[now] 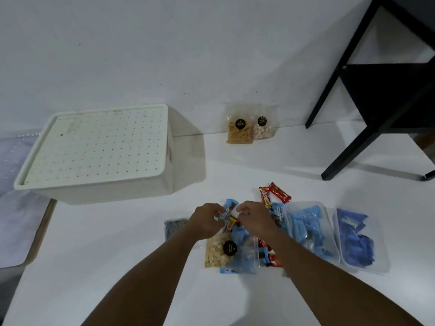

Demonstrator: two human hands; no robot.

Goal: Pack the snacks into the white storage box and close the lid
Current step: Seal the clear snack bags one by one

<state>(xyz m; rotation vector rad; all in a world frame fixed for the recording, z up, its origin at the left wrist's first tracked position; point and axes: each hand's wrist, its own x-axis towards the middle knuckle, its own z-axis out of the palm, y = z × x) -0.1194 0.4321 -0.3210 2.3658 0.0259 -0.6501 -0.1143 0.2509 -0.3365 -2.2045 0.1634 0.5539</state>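
The white storage box (122,189) stands at the left with its perforated lid (98,147) on. A heap of snacks lies at the centre: red bars (275,194), blue packets (237,236) and a clear bag of pale nuts (215,251) with a black sticker. My left hand (206,222) and my right hand (255,218) are both over the heap, fingers pinched on small wrapped bars (227,211). Two clear tubs, one holding light blue packets (306,227) and one holding dark blue packets (355,238), sit to the right.
Two clear snack bags (249,128) lean against the white wall at the back. A black table frame (367,109) stands at the right. A dark packet (173,228) lies left of my left hand. A pale board (21,231) lies at the far left.
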